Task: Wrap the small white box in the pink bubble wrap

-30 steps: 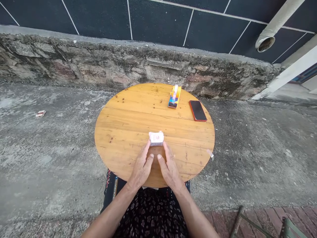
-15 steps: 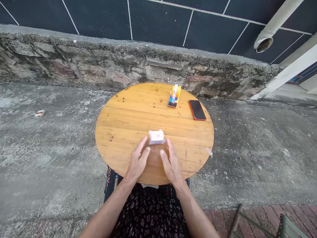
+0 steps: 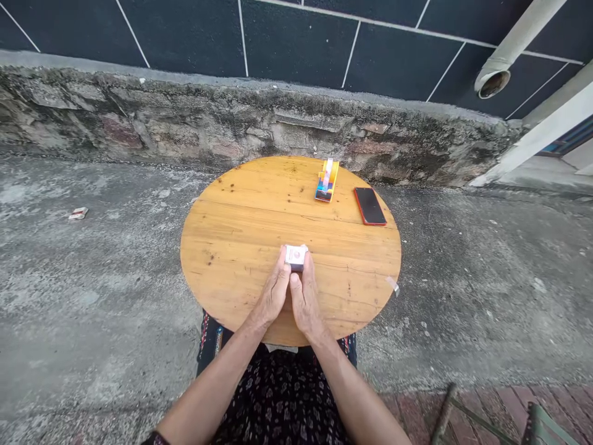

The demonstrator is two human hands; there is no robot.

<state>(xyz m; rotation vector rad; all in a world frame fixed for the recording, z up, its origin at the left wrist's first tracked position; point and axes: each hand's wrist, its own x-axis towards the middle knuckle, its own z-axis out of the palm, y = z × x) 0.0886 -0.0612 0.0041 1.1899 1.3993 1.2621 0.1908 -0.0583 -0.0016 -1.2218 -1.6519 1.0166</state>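
A small white box in pinkish plastic wrap [image 3: 295, 254] sits in front of me on the round wooden table [image 3: 222, 241], with reddish print on top. My left hand [image 3: 274, 292] presses along its left side, fingers together and pointing away from me. Against the right side lies my right hand [image 3: 306, 301], so the wrapped box is gripped between both hands. My thumbs are at the near edge of the box. The fingers cover its two sides.
Toward the far edge stands a yellow and blue tape dispenser [image 3: 327, 179]. Right of it lies a red-edged phone [image 3: 369, 206]. A strip of clear tape [image 3: 393, 285] hangs on the table's right edge. Beyond runs a stone wall base [image 3: 204, 127]; a chair frame [image 3: 482, 414] is lower right.
My hands have come together from either side and taken hold of the wrapped box. Its loose side wrap is now pressed in. The dispenser and phone stay in place.
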